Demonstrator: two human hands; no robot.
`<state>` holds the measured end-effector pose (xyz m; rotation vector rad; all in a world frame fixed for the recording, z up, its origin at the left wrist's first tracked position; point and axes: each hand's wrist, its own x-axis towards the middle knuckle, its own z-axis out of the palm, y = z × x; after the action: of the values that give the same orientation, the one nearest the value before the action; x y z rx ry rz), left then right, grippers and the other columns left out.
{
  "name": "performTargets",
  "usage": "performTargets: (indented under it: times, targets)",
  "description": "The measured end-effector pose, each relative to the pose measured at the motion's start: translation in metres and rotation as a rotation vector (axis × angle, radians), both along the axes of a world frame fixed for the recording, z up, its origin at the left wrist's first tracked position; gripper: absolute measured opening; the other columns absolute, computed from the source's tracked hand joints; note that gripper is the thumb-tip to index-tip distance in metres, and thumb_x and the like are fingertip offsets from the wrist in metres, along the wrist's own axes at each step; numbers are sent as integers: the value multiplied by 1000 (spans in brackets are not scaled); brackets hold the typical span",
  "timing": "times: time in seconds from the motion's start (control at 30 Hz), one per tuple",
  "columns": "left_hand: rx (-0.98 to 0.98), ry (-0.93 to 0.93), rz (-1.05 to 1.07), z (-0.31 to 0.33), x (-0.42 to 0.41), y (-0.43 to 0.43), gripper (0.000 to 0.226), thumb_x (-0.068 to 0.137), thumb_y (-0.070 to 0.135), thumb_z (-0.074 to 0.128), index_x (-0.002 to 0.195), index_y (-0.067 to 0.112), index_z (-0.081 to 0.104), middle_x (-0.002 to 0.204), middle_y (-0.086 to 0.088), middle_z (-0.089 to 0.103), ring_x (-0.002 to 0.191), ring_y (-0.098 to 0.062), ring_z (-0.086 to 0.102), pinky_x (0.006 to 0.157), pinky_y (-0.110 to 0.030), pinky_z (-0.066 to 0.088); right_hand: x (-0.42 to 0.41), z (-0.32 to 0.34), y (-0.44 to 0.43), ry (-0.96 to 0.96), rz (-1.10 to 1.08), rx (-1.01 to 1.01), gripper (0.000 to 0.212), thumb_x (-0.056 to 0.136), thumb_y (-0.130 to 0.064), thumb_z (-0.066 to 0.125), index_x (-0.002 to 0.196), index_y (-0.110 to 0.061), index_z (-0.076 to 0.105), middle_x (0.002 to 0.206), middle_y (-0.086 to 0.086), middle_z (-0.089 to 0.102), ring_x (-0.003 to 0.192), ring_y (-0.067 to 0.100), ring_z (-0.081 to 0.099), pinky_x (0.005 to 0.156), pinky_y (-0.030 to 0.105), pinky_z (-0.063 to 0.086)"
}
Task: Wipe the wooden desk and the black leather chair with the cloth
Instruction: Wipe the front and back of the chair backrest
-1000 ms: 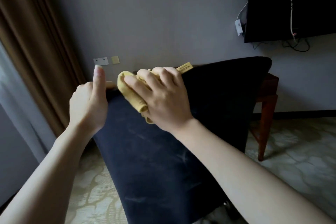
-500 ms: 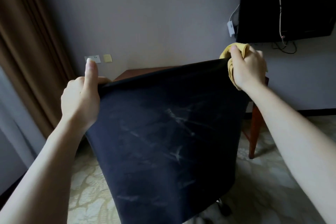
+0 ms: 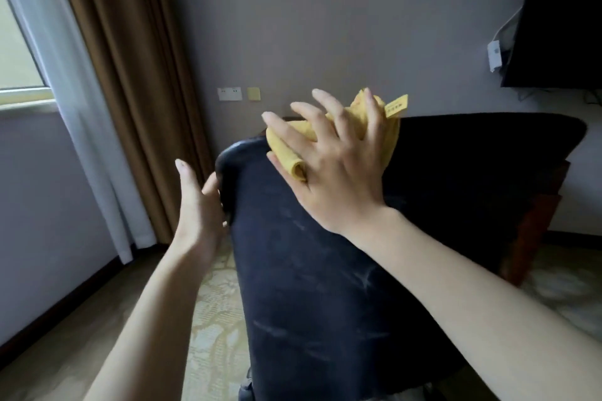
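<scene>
The black leather chair point(image 3: 325, 286) fills the middle of the view, its back turned toward me and marked with pale wipe streaks. My right hand point(image 3: 335, 169) lies flat with spread, straight fingers on the yellow cloth point(image 3: 381, 130), pressing it against the top left part of the chair back. A small yellow tag sticks out of the cloth. My left hand point(image 3: 198, 205) is at the chair's left edge, thumb up and fingers reaching behind the edge, where they are partly hidden. The wooden desk point(image 3: 534, 225) shows only as a reddish leg and corner behind the chair on the right.
A brown curtain point(image 3: 130, 75) and a white sheer hang at the left by a window. Wall sockets point(image 3: 229, 94) sit low on the grey wall. A dark television point(image 3: 560, 16) with cables hangs at the upper right. Patterned carpet point(image 3: 215, 319) covers the floor.
My right hand has swept the cloth from the chair back's right top corner back to the left part. My left hand has dropped from the top edge to the chair's left side.
</scene>
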<state>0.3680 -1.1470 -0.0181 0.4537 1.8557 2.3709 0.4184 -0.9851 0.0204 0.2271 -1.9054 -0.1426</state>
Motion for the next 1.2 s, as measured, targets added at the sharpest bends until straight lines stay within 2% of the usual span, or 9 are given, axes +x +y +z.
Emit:
performTargets:
  times: [0.1,0.23,0.37,0.47,0.63,0.77,0.97,1.13,1.2]
  targets:
    - [-23,-28,-51,-29,-3,-12,82,87,73,-6,128,34,54,129,12,61,122,-4,51,95,-29,35,-18,-11,-33,-2,31,159,43,95,-47,42,135,-35,50,139,2,50,136,23,37,112,57,5]
    - [30,-12,-42,-41,-12,-18,79,89,70,-5,110,36,63,121,11,65,115,1,55,92,-25,34,-37,-31,-45,31,-34,289,52,94,-39,48,144,-33,36,151,-2,33,141,20,26,113,51,-2]
    - [14,7,17,-43,-17,-18,77,91,67,-5,108,35,62,115,13,67,111,2,58,92,-25,36,-49,-57,-23,14,-164,649,57,97,-36,31,150,-28,13,157,-7,12,145,16,7,112,50,-11]
    - [-31,8,37,-42,-20,-18,72,94,62,-2,107,35,63,111,19,68,108,6,58,93,-24,37,-51,-75,-4,-57,-179,797,58,98,-37,28,151,-27,10,156,-5,-1,143,16,-2,113,50,-12]
    - [-174,54,105,-35,-18,-14,49,103,45,10,94,38,57,72,36,65,69,23,58,57,-2,45,-38,-77,27,-76,-46,802,57,94,-24,37,149,-26,23,155,-4,13,143,13,10,117,42,0]
    - [-220,68,95,-40,-17,-6,45,102,48,15,86,42,56,67,33,65,66,20,59,54,0,43,-18,-53,57,4,-16,634,63,87,-17,52,145,-33,32,151,-9,26,140,11,20,117,38,-1]
    - [-155,-21,-138,-47,-17,-13,49,94,63,7,107,56,53,114,35,58,116,9,51,100,-24,34,-9,-22,35,23,-35,534,57,92,-35,40,147,-36,25,156,-4,18,143,32,8,113,54,-11]
    - [-117,-100,-250,-46,-20,-30,58,86,73,3,124,55,43,134,23,50,121,3,47,104,-27,29,-19,-24,-22,-40,-4,398,60,91,-39,48,147,-33,27,156,1,20,144,29,8,112,56,-10]
    - [-102,-141,-312,-43,-22,-35,76,75,82,8,138,48,36,146,14,42,131,-4,42,108,-31,25,-21,-29,-38,-57,-37,370,61,89,-38,50,147,-31,30,156,1,21,144,28,13,112,54,-10]
